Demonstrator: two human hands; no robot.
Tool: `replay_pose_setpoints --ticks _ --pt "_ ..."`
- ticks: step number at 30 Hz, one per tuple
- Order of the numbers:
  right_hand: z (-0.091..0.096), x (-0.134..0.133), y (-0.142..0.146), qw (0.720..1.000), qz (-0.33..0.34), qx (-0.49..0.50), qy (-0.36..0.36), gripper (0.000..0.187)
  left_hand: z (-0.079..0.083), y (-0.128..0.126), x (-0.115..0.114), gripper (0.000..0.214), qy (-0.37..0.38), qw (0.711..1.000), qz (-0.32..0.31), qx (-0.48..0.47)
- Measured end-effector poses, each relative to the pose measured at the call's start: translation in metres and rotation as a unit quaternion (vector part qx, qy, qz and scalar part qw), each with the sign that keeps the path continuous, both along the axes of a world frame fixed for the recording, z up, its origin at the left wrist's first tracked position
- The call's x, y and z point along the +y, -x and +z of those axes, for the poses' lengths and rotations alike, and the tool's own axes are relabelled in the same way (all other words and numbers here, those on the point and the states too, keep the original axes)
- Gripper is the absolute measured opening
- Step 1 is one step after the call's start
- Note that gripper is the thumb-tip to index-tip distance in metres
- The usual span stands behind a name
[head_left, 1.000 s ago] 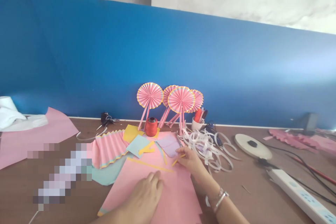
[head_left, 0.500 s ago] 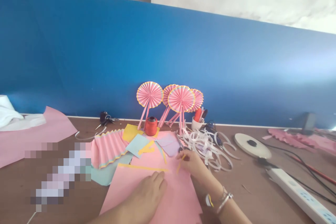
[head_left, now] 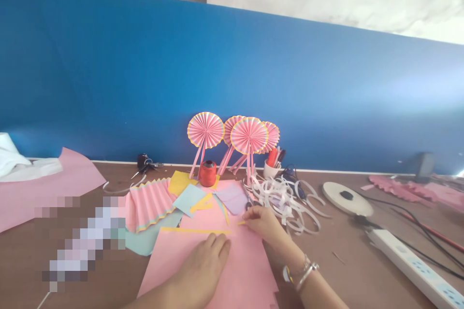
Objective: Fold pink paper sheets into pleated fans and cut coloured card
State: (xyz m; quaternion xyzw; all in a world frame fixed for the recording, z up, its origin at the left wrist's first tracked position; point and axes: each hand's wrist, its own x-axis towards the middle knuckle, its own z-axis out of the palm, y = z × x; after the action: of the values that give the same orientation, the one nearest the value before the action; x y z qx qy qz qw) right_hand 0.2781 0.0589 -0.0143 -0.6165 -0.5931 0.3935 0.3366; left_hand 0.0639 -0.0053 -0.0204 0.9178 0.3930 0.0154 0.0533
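Observation:
My left hand lies flat and open on a large pink paper sheet, just below a long yellow paper strip. My right hand pinches a short yellow paper strip at the sheet's far edge. Small scissors lie just beyond those fingers, partly hidden by them, beside a lilac paper piece. A light blue paper piece and a pleated pink paper strip with yellow edging lie to the left.
Pink paper fans on sticks lean on the blue wall behind a red thread spool. White paper strips are heaped at right, near a penholder. A white power strip and cables lie at far right.
The short yellow strip in my right hand has swung from steeply angled to nearly level. My left hand has shifted slightly right and the view has moved a little.

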Motion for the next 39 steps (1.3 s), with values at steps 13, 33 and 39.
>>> replay_pose_setpoints --ticks 13,33,39 --pt "0.014 -0.006 0.009 0.993 -0.003 0.079 0.083 0.011 0.013 0.002 0.000 0.058 0.094 0.993 0.029 -0.064" --pt "0.007 -0.009 0.013 0.985 0.042 0.119 0.114 0.018 0.023 0.002 0.002 0.060 0.088 0.995 0.031 -0.028" --pt "0.006 -0.007 0.012 0.986 0.036 0.116 0.114 0.018 0.023 0.001 0.001 0.062 0.064 0.998 0.017 -0.004"
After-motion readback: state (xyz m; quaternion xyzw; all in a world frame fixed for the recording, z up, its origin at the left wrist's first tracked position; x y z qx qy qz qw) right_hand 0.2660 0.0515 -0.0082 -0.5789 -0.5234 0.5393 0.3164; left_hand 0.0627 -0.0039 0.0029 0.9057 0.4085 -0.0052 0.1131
